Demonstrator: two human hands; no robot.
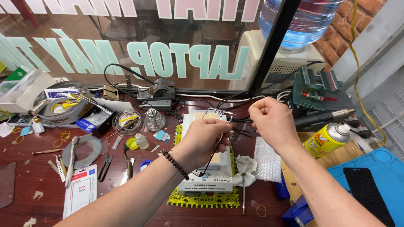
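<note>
My left hand and my right hand hold up a thin metal phone frame between them, above a white box-shaped heating machine. The left hand, with a dark bead bracelet at the wrist, pinches the frame's left side. The right hand is closed on its upper right edge. The frame's lower end hangs down past my left wrist.
A yellow spray can and a bubble-wrap piece lie to the right, with a blue mat bearing a black phone screen. Tape rolls, tweezers, small bottles, a glass jar and cables crowd the left and back.
</note>
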